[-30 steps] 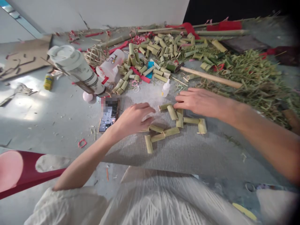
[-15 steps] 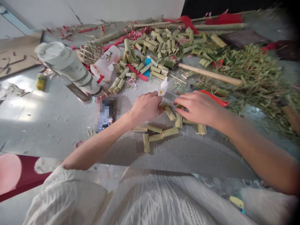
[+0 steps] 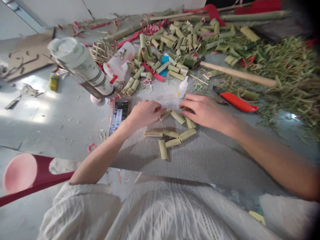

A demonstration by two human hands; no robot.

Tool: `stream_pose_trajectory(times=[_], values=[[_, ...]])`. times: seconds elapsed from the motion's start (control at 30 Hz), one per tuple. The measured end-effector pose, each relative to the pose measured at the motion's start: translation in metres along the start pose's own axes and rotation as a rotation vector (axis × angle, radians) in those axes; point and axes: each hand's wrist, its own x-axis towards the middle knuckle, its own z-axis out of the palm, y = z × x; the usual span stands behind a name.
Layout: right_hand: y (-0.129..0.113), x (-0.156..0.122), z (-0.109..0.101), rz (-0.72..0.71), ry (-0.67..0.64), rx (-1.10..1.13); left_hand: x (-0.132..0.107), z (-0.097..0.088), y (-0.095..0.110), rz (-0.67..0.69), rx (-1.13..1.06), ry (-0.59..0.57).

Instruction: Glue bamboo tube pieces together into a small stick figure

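My left hand (image 3: 147, 112) is closed, thumb and forefinger pinching the left end of a short bamboo piece (image 3: 166, 114) on the grey table mat (image 3: 140, 160). Opposite it, my right hand (image 3: 203, 111) curls its fingers over another bamboo piece (image 3: 185, 109), mostly hidden under them. Between the hands lie a slanted bamboo piece (image 3: 177, 117) and, beneath my right fingers, one more (image 3: 190, 122). Closer to my body, several bamboo pieces form a bent row, with an upright-lying piece (image 3: 163, 149) at its lower left. A small white glue bottle (image 3: 183, 87) stands tilted just beyond my right hand.
Behind is a heap of cut bamboo (image 3: 172, 41). A wooden-handled hammer (image 3: 240, 74), an orange-handled cutter (image 3: 238, 101) and green shavings (image 3: 287, 70) lie right. At left are a phone (image 3: 117, 116), a white tumbler (image 3: 82, 66), a plastic cup (image 3: 120, 63) and a yellow bottle (image 3: 53, 82).
My view has shifted slightly. My right hand has moved left, closer to my left hand, and two bamboo pieces seen below it earlier no longer show. The bent row keeps its shape.
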Motion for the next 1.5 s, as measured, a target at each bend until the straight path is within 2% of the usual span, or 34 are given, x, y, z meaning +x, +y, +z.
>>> stream_pose_trajectory(times=[0.13, 0.27, 0.33, 0.43, 0.47, 0.53, 0.63, 0.7, 0.83, 0.97, 1.13, 1.27, 1.4, 1.5], values=[[0.0, 0.002, 0.006, -0.002, 0.011, 0.021, 0.004, 0.0, -0.012, 0.012, -0.028, 0.032], [-0.001, 0.001, 0.007, 0.015, 0.019, 0.027, 0.001, 0.0, -0.015, 0.031, -0.063, 0.022], [-0.004, 0.0, 0.004, 0.019, 0.033, 0.02, -0.009, -0.002, -0.015, -0.001, -0.007, 0.058], [-0.014, -0.01, -0.003, 0.021, 0.117, -0.048, -0.037, -0.004, -0.018, -0.015, 0.087, 0.183], [-0.02, -0.015, -0.006, 0.022, 0.157, -0.07, -0.048, -0.005, -0.02, 0.048, 0.081, 0.228], [-0.036, -0.03, -0.008, 0.016, 0.214, -0.057, -0.068, -0.004, -0.024, 0.262, 0.04, 0.284], [-0.068, -0.053, 0.0, -0.079, 0.166, -0.014, -0.087, 0.001, -0.028, 0.493, 0.004, 0.195], [-0.088, -0.065, 0.011, -0.11, 0.039, -0.061, -0.089, 0.008, -0.027, 0.571, 0.026, 0.13], [-0.106, -0.081, 0.031, -0.081, -0.015, -0.135, -0.081, 0.021, -0.017, 0.668, 0.081, 0.082], [-0.101, -0.095, 0.029, -0.075, -0.032, -0.115, -0.079, 0.029, -0.006, 0.703, 0.111, 0.034], [-0.087, -0.114, 0.016, -0.105, -0.08, -0.089, -0.091, 0.038, 0.01, 0.647, 0.088, -0.034], [-0.073, -0.12, 0.006, -0.115, -0.08, -0.057, -0.092, 0.034, 0.02, 0.652, 0.089, 0.0], [-0.047, -0.107, -0.01, -0.07, 0.101, -0.057, -0.062, 0.013, 0.024, 0.617, 0.167, 0.163], [-0.022, -0.087, -0.019, -0.029, 0.204, -0.082, -0.028, 0.004, 0.028, 0.63, 0.235, 0.164]])
